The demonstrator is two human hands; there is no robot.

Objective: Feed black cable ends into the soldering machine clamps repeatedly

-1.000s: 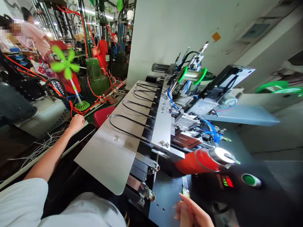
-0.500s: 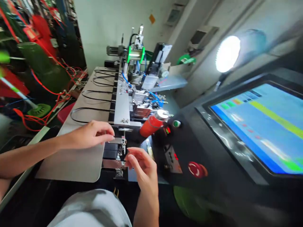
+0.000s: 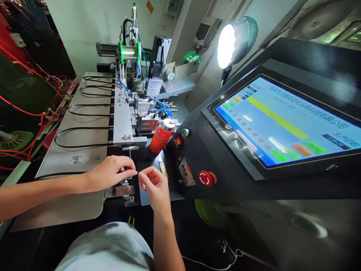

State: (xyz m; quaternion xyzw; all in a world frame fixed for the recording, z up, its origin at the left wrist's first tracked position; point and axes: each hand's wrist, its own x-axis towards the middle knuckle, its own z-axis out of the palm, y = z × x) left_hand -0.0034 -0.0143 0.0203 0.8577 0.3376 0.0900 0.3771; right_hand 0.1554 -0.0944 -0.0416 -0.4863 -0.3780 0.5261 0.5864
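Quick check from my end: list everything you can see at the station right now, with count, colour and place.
cable loops: four clear to see, black, laid in a row on the tray
tray: one, grey metal, left of the machine
clamp fixture: one, silver, at the tray's near edge, under the hands
bottle: one, red with silver cap, by the control panel
wire spool: one, green rims, top of the machine
touchscreen: one, blue display, right
stop button: one, red, panel front
small button: one, green, panel top
lamp: one, lit white, behind the panel
left hand: fingers curled at the fixture
right hand: fingertips pinched beside the left hand; whatever they may hold is too small to tell
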